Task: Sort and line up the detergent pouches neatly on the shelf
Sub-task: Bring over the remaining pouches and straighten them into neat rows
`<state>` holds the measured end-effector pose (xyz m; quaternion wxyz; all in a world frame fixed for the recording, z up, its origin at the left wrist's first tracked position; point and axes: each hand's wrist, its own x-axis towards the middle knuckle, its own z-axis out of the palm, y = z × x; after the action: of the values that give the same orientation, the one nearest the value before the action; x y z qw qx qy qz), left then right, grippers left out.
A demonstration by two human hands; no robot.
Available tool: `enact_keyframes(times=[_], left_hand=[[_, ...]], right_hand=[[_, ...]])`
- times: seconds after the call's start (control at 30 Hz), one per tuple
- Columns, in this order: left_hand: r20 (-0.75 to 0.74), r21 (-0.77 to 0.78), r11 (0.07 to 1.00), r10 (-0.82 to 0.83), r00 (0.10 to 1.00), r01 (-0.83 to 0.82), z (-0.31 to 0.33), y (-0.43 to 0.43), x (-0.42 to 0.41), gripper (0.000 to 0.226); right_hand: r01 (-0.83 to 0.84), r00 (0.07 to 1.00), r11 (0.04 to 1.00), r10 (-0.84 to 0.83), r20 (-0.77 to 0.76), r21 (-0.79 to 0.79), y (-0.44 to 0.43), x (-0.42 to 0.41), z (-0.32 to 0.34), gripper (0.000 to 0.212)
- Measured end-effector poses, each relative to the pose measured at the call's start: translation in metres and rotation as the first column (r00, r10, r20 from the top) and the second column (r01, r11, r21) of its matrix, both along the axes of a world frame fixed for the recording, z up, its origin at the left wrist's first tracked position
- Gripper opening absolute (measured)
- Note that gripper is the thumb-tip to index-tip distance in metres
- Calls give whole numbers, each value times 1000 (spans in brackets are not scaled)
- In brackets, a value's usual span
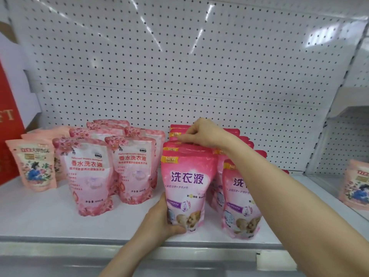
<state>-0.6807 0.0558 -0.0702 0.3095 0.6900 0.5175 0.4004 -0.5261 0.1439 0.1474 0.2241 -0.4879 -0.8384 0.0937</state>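
Note:
Several pink detergent pouches stand on the white shelf [50, 216] in groups. My left hand [161, 218] grips the lower left side of the front deep-pink pouch [187, 188], which stands upright at the head of a row. My right hand [201, 132] reaches over that row and pinches the top edge of a deep-pink pouch further back [176, 134]. A second row of deep-pink pouches [239, 204] stands to the right, partly hidden by my right forearm. Pale floral pouches [89, 172] stand in two rows at centre left. Peach pouches [34, 166] stand at far left.
A white pegboard [179, 66] backs the shelf. A red box [8, 120] stands at the far left edge. Another peach pouch [355, 182] sits on the neighbouring shelf to the right. The shelf's metal front lip [79, 244] runs across the bottom.

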Motion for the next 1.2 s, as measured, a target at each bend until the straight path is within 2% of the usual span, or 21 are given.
enact_keyframes(times=[0.07,0.17,0.23,0.3,0.4,0.47,0.57,0.67,0.8,0.83,0.9,0.97,1.03,1.1,1.2], left_hand=[[32,-23,997,-72,997,73,1,-1,-1,93],[45,-25,991,-129,991,130,4,-3,-3,98],[55,-28,990,-134,990,135,4,-5,-5,99],[69,-46,991,-123,990,126,2,-4,-6,94],[64,-48,994,-91,994,94,-1,-4,-6,87],[68,-39,996,-80,994,83,-1,-4,-6,83],[58,-20,997,-77,995,78,1,-8,-6,79],[53,10,997,-74,996,74,6,-14,-7,80],[38,158,987,29,999,-35,23,-24,-11,94],[33,247,962,108,994,-113,28,-26,-12,94],[47,467,838,295,954,-282,46,-30,-14,88],[69,621,706,383,921,-340,69,-33,-8,84],[-70,702,677,372,925,-219,91,-31,3,81],[-317,726,688,365,876,-24,105,-28,16,81],[-533,674,732,387,753,101,115,-22,27,84]], right_hand=[[26,1000,997,-27,16,68,8,3,9,17],[6,965,998,-24,262,69,14,-1,13,29],[0,938,999,-15,345,42,20,-8,11,24],[47,925,993,-85,370,110,28,-16,9,20],[140,925,973,-194,328,181,37,-19,5,20],[179,928,973,-215,303,143,42,-18,2,23],[144,951,988,-152,269,49,41,-13,7,26],[97,990,995,-98,102,14,22,6,21,20],[153,983,980,-137,-123,129,-21,61,28,16],[168,974,977,-145,-174,130,-35,78,25,14],[179,959,978,-150,-240,104,-63,107,17,15],[191,964,977,-169,-204,93,-87,123,4,17],[220,973,969,-210,-93,114,-98,124,-12,14],[245,969,952,-249,-2,181,-98,119,-26,14],[264,964,941,-263,-35,210,-92,115,-35,17]])
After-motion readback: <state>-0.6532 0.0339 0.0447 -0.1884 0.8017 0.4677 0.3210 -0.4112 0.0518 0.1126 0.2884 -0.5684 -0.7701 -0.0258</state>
